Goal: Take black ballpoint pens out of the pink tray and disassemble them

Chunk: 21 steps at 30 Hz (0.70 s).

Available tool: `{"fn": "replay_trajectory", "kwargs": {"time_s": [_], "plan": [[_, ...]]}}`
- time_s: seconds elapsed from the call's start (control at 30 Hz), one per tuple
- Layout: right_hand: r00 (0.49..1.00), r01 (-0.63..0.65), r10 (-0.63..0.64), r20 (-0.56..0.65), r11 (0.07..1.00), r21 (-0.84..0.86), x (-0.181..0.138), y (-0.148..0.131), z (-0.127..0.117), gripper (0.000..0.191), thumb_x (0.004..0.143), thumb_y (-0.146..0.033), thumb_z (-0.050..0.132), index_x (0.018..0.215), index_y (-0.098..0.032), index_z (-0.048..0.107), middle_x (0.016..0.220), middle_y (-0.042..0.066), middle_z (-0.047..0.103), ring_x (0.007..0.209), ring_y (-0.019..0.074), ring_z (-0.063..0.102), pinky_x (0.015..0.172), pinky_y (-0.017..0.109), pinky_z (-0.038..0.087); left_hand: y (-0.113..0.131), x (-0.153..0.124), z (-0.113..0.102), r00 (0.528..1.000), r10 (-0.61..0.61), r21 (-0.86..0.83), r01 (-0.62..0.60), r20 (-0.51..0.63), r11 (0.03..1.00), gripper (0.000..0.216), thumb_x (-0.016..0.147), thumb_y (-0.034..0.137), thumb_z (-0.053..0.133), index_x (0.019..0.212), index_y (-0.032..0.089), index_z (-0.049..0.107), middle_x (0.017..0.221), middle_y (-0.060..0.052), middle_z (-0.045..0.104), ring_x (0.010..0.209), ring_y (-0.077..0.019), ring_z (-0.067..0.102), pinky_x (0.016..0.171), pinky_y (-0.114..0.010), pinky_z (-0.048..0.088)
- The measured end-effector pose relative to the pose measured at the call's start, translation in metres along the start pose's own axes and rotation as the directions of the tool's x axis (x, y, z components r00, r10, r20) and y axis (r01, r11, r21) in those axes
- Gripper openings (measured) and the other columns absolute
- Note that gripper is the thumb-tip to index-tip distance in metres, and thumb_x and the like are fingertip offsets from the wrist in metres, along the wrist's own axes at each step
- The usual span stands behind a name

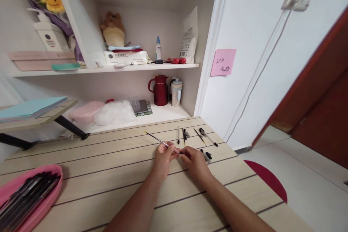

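Observation:
My left hand (163,156) pinches a slim clear pen barrel, from which a dark pen refill (153,137) with a yellowish end sticks out toward the upper left. At the barrel's other end, the fingertips of my right hand (196,163) are closed around a small dark tip. Whether that tip is a separate piece is hard to make out. Just beyond my hands lie a clear pen barrel (178,136), a loose refill (199,136), and another barrel (210,137) with black ends. Several black caps and small parts (208,154) rest beside my right hand.
A pink tray (58,185) full of dark pens stands at the table's left edge. Behind it is a small raised stand (65,107) with black legs. A shelf unit at the back holds a red jug (160,90), a speckled cup (176,93) and a white plastic bag (114,113).

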State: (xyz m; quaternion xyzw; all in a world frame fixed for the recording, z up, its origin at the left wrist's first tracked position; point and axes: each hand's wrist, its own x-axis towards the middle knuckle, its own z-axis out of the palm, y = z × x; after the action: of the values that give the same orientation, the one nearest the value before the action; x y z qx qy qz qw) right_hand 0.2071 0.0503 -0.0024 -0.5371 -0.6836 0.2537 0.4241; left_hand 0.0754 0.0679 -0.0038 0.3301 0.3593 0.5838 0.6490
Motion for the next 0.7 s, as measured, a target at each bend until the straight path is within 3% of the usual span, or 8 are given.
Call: {"fn": "replay_trajectory", "kwargs": {"time_s": [0.3, 0.47, 0.7], "plan": [[0.999, -0.01, 0.01, -0.03, 1.0, 0.002, 0.0003, 0.0035, 0.0024, 0.008, 0.068, -0.021, 0.052, 0.072, -0.018, 0.059, 0.062, 0.001, 0.059, 0.056, 0.0141, 0.05, 0.052, 0.024, 0.036, -0.0001, 0.0013, -0.0025, 1.0, -0.008, -0.008, 0.008, 0.003, 1.0, 0.031, 0.058, 0.032, 0.072, 0.076, 0.015, 0.052, 0.065, -0.001, 0.062, 0.066, -0.0137, 0.061, 0.065, -0.026, 0.048], [0.999, 0.01, -0.011, -0.036, 1.0, -0.012, -0.0016, -0.0012, 0.0018, 0.01, 0.072, -0.02, 0.049, 0.073, -0.018, 0.059, 0.067, 0.002, 0.061, 0.062, 0.0155, 0.054, 0.057, 0.025, 0.038, 0.0008, 0.003, -0.0031, 0.999, -0.022, -0.03, 0.021, -0.032, 0.999, 0.033, 0.055, 0.032, 0.074, 0.075, 0.015, 0.053, 0.063, 0.0, 0.062, 0.062, -0.0129, 0.061, 0.061, -0.024, 0.047], [0.984, 0.174, -0.179, 0.007, 0.946, -0.275, -0.005, 0.0007, 0.0012, 0.018, 0.083, -0.024, 0.04, 0.081, -0.018, 0.057, 0.077, 0.007, 0.061, 0.071, 0.0183, 0.055, 0.064, 0.028, 0.038, 0.0055, 0.0005, -0.0008, 1.0, -0.011, -0.034, 0.011, 0.003, 0.999, 0.033, 0.054, 0.029, 0.075, 0.073, 0.014, 0.052, 0.063, -0.002, 0.063, 0.062, -0.0141, 0.062, 0.061, -0.025, 0.048]]}}
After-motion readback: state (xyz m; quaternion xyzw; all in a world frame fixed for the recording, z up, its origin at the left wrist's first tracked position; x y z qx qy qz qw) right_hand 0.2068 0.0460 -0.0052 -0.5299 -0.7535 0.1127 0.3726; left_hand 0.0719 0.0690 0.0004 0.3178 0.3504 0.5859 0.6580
